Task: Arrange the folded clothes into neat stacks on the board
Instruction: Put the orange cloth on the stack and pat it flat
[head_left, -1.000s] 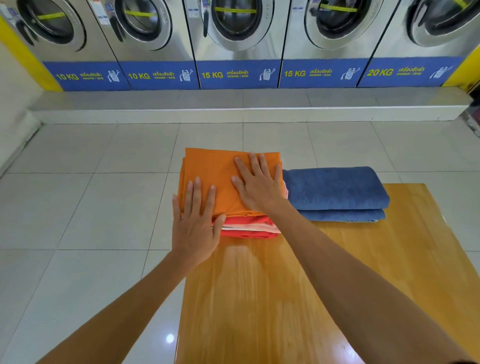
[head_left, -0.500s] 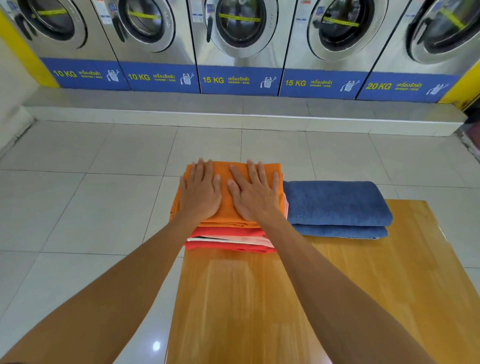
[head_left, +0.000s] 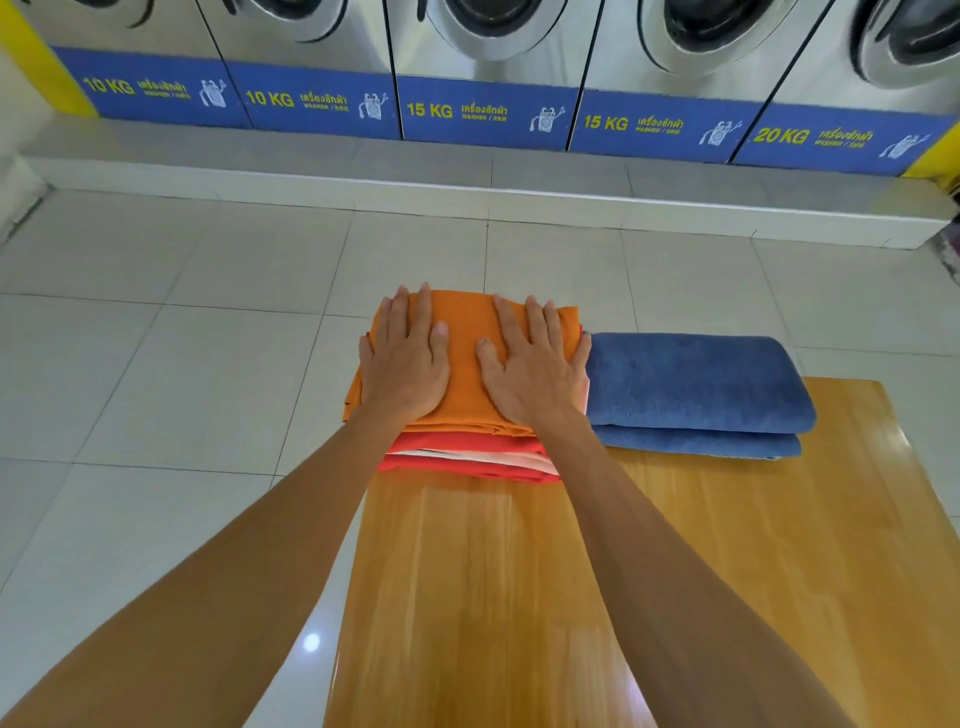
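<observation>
A folded orange cloth (head_left: 465, 332) tops a stack of red and pale pink folded clothes (head_left: 467, 454) at the far left corner of the wooden board (head_left: 519, 597). My left hand (head_left: 402, 358) lies flat on the orange cloth's left side, fingers spread. My right hand (head_left: 530, 364) presses flat on its right side. Neither hand grips anything. Right beside the stack lie two folded blue towels (head_left: 691, 384), one on the other.
A row of washing machines (head_left: 488, 62) with blue labels stands on a raised grey step (head_left: 467, 176) beyond the board. White floor tiles (head_left: 156, 389) surround the board. The orange cloth overhangs the board's left edge.
My left hand slid from the stack's near left corner up onto the orange cloth. Both hands now rest further toward its far edge. The view tilted downward.
</observation>
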